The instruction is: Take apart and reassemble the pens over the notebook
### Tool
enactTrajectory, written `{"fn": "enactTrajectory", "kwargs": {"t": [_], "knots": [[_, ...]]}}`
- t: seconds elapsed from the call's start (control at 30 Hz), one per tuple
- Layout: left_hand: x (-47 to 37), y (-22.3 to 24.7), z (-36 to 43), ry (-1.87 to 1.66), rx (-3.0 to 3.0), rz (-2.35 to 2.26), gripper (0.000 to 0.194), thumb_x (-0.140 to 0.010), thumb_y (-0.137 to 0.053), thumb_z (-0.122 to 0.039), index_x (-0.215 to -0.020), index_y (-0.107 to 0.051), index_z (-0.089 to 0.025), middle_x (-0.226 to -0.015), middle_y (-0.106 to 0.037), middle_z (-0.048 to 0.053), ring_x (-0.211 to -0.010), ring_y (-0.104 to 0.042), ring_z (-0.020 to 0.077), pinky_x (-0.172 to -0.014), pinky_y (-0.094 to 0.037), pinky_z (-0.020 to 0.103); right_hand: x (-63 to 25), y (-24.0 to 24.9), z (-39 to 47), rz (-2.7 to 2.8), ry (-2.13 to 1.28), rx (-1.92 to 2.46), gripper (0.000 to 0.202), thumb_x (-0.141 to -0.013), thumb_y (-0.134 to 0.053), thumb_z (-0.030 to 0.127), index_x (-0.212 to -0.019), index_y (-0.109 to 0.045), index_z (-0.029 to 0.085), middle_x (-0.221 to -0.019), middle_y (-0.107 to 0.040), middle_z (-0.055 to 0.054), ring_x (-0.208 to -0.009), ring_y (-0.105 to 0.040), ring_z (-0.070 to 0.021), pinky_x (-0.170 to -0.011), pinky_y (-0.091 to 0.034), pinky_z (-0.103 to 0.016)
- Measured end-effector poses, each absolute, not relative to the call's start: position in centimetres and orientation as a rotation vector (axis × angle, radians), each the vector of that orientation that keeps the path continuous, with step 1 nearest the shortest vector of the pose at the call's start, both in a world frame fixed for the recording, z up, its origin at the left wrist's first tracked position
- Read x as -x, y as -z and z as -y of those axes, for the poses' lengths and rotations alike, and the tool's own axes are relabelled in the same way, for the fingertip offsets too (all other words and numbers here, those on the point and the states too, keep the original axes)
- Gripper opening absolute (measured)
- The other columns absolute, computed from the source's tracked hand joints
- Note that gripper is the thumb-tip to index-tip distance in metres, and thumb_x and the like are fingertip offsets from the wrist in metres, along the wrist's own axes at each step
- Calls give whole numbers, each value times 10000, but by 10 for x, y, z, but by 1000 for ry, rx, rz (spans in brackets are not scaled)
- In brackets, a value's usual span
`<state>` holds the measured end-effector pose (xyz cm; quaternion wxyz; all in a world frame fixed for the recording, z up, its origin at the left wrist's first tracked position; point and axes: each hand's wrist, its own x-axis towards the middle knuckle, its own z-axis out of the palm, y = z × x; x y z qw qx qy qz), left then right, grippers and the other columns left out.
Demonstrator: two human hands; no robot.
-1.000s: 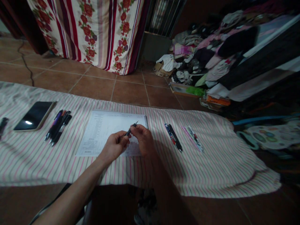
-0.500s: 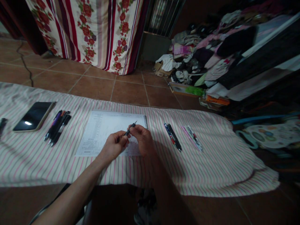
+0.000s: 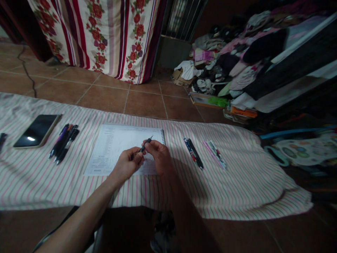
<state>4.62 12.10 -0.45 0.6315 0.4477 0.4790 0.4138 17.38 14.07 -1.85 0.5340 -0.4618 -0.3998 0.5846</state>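
Small print fills the left part of the spiral notebook's page (image 3: 101,149) and a barcode-like block sits near its lower edge, but the lettering is too tiny to read; no brand can be made out on the phone (image 3: 38,130) either. The left hand (image 3: 128,162) pinches the rear of a dark pen (image 3: 142,148), fingers curled in. The right hand (image 3: 158,153) pinches it nearer the tip (which points up and away), above the page on the striped surface (image 3: 244,182).
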Motion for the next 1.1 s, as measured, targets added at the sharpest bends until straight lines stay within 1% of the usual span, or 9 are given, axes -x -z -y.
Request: {"fn": "enactTrajectory", "kwargs": {"t": [0.1,0.17,0.27,0.37,0.53,0.67,0.77,0.9,1.1], "knots": [[-46,5,-120,-943,-1035,-1101,241,-664,-628,-379,-703,-564,-151,-504,-482,-33,-439,-389,73,-439,-294,215,-171,20,-142,973,-1354,1127,232,-636,-738,398,-698,-655,191,-570,-600,27,-567,-532,-120,-627,-429,-283],[-47,5,-120,-938,-1030,-1095,247,-659,-633,-383,-699,-561,-150,-497,-477,-36,-434,-382,71,-435,-286,214,-171,21,-142,976,-1354,1135,241,-638,-738,406,-695,-646,191,-565,-600,27,-563,-529,-121,-612,-421,-277],[-46,7,-121,-939,-1011,-1077,263,-650,-638,-390,-716,-564,-146,-508,-486,-34,-442,-391,73,-437,-282,214,-173,20,-139,961,-1387,1099,297,-672,-712,442,-851,-696,205,-803,-693,-22,-702,-586,-143,-683,-433,-285],[-46,9,-121,-938,-1018,-1060,261,-654,-635,-381,-716,-564,-139,-525,-502,-26,-452,-404,74,-445,-282,216,-176,18,-137,969,-1398,1091,320,-736,-662,442,-969,-704,226,-1026,-692,-55,-858,-598,-167,-759,-427,-301],[-46,9,-119,-937,-1048,-1058,222,-691,-604,-353,-727,-567,-138,-520,-499,-26,-450,-397,73,-448,-279,218,-176,19,-139,950,-1359,1136,249,-684,-716,404,-819,-710,195,-820,-695,-37,-720,-576,-142,-716,-426,-293],[-46,6,-117,-928,-1058,-1085,218,-698,-599,-351,-735,-571,-139,-509,-497,-28,-441,-389,74,-434,-267,214,-173,21,-141,976,-1277,1192,253,-663,-730,420,-685,-655,179,-601,-592,18,-577,-499,-104,-589,-384,-253],[-46,4,-118,-932,-1052,-1100,228,-684,-616,-358,-717,-575,-136,-507,-497,-28,-440,-386,70,-435,-266,210,-174,21,-140,1002,-1314,1158,279,-691,-701,453,-737,-670,179,-654,-620,1,-594,-513,-109,-594,-396,-255],[-45,3,-121,-970,-961,-1089,257,-644,-654,-361,-731,-591,-127,-530,-522,-21,-469,-431,75,-467,-312,208,-174,21,-138,1031,-1393,1062,301,-723,-676,433,-913,-708,202,-864,-684,-38,-755,-586,-140,-738,-449,-288],[-44,2,-121,-989,-959,-1108,229,-654,-663,-331,-730,-610,-121,-520,-536,-16,-459,-438,74,-462,-330,204,-171,22,-141,1046,-1297,1139,255,-670,-709,391,-813,-695,180,-605,-616,14,-613,-557,-123,-668,-453,-280]]}}
